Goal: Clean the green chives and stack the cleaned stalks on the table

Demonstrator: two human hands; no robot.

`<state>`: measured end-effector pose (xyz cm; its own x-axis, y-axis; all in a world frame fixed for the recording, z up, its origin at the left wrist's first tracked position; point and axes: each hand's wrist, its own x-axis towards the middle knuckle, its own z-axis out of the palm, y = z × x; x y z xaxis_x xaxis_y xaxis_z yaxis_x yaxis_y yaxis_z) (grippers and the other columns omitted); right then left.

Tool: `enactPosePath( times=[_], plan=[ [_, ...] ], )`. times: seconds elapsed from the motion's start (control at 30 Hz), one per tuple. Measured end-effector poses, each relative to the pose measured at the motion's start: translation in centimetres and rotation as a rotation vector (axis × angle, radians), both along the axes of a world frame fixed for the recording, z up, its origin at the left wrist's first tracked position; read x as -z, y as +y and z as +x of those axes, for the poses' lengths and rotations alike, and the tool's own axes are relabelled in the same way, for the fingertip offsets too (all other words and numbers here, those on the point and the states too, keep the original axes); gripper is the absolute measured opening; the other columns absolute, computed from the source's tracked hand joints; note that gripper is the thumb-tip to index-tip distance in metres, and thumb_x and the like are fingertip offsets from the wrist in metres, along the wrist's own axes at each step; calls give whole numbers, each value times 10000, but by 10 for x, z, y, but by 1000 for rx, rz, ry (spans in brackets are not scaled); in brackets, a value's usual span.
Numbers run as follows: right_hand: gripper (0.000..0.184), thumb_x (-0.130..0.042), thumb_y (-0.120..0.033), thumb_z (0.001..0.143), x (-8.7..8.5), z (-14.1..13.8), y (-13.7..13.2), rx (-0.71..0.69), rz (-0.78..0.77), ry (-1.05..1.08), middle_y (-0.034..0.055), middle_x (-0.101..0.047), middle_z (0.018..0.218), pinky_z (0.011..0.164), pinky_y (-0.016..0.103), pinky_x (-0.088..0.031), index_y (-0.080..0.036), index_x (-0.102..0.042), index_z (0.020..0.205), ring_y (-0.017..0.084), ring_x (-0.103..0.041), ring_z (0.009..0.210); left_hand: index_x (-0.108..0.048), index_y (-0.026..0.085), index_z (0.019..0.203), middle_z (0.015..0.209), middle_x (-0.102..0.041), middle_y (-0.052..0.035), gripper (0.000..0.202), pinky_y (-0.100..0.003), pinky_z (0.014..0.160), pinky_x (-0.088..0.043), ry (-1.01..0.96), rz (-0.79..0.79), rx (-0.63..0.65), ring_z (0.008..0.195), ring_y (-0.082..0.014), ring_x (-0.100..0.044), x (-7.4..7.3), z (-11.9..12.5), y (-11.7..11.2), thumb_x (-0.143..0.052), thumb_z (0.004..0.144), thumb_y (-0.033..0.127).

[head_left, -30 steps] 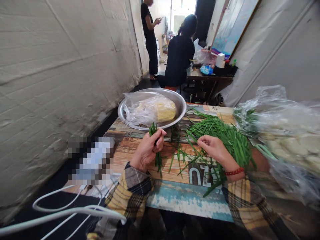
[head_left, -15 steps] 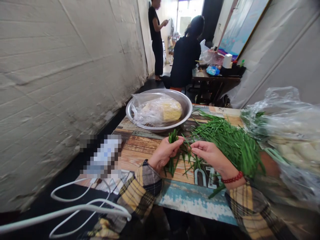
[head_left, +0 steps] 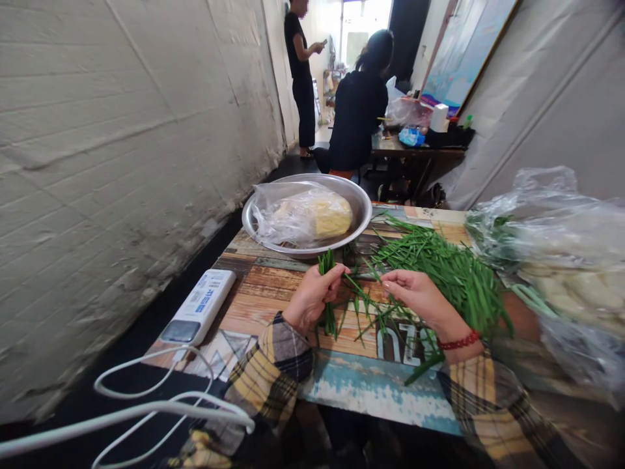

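Observation:
Closed around a small upright bunch of garlic chives (head_left: pixel 328 312), my left hand (head_left: pixel 312 293) is just above the table, in front of the metal basin. My right hand (head_left: pixel 413 293), with a red bead bracelet (head_left: pixel 459 341) at its wrist, is a short way to the right. Its thumb and forefinger are pinched together, and a thin green blade appears to be at the fingertips. Between the hands, loose chive blades (head_left: pixel 364 306) lie scattered. A large pile of garlic chives (head_left: pixel 444 273) spreads behind and beside my right hand.
On the wood-patterned table (head_left: pixel 273 286) stands a metal basin (head_left: pixel 364 225) holding a bagged yellowish lump (head_left: pixel 332 218). A white power bank (head_left: pixel 200 306) with a cable (head_left: pixel 146 410) lies left. Plastic bags (head_left: pixel 571 260) of pale food crowd the right. Two people are farther back, beside another table.
My right hand has drawn slightly away from my left, widening the gap between them. My left hand still grips the bunch. The whole view has shifted a little.

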<state>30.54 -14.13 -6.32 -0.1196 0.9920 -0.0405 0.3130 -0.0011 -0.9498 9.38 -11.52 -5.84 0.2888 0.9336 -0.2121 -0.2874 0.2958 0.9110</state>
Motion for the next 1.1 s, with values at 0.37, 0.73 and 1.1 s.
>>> enactPosePath(
  times=[0.37, 0.73, 1.1],
  plan=[
    [213, -556, -337, 796, -1, -21, -7, -125, 103, -15, 17, -654, 672, 574, 244, -406, -154, -663, 823, 124, -550, 594, -659, 90, 1055, 454, -333, 89, 527, -200, 392, -110, 145, 54, 110, 397, -27, -218, -6, 6, -6, -747, 646, 412],
    [210, -534, -287, 797, -4, 32, 4, 114, 192, -325, 35, -712, 774, 621, 249, -450, -173, -705, 839, 159, -631, 685, -610, 124, 759, 485, -342, 79, 295, -166, 376, -152, 1, 33, 29, 386, -17, -228, -6, 1, 2, -678, 728, 409],
    [169, -524, -300, 853, 5, 24, 1, 93, 297, -1043, 32, -690, 823, 644, 258, -378, -226, -674, 830, 180, -618, 794, -582, 124, 721, 744, -616, -44, 230, -282, 663, -498, -139, -26, 43, 655, -131, -595, -9, 1, 1, -657, 762, 338]
  ],
)
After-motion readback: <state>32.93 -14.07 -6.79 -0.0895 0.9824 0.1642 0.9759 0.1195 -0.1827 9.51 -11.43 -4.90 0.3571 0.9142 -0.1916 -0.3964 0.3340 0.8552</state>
